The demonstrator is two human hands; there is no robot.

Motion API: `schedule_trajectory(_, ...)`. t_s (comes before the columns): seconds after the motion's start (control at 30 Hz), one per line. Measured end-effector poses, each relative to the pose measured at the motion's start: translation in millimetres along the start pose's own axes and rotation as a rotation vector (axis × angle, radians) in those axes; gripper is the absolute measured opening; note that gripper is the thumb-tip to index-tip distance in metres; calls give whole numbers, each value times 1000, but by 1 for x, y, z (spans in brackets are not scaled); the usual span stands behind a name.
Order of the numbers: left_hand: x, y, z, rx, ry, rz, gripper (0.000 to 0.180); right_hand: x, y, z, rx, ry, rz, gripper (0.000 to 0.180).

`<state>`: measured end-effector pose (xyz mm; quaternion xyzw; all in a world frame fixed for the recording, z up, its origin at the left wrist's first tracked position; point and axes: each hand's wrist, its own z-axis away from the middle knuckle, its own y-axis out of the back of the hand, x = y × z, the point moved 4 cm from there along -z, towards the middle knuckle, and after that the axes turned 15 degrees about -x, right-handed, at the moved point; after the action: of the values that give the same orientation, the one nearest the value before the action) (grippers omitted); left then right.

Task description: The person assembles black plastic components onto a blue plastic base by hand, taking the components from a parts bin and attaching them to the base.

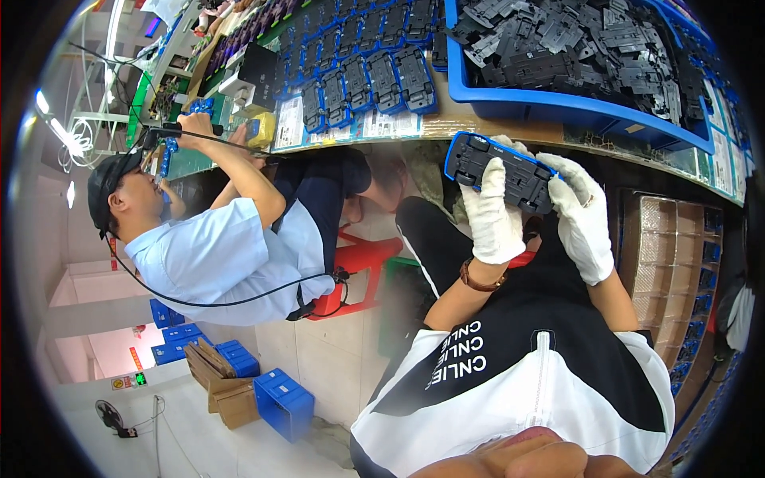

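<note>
A toy car (516,177) with a blue body is turned underside up, its black base plate facing me, in front of the table's near edge. My left hand (492,213), in a white glove, grips the car with its thumb across the black base. My right hand (583,215), gloved too, is closed on the car's right end, fingertips at its edge. Past my hands, a blue bin (558,103) is heaped with loose black base plates (586,40). Left of the bin, rows of similar blue toy cars (370,84) lie underside up on the table.
At the left, a co-worker in a light blue shirt (231,259) sits on a red stool (362,267), hands at the bench. A divided carton (657,263) stands at my right. Blue crates (284,402) and cardboard (235,398) are on the floor behind.
</note>
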<state>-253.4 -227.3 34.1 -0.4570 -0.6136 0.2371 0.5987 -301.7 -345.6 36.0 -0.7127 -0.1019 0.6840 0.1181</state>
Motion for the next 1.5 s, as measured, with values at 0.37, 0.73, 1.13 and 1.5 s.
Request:
schedule_trajectory(0.37,-4,20,24,38,42,-315,42,12,-12,9,-34,-10,-6,34)
schedule_trajectory(0.73,-18,49,41,55,196,55,38,48,-4,27,-12,-132,11,30)
schedule_trajectory(1.13,-56,69,93,57,299,-50,75,53,-13,60,66,293,1186,64)
schedule_trajectory(1.5,-64,77,115,54,272,108,78,73,-6,77,2,222,906,52)
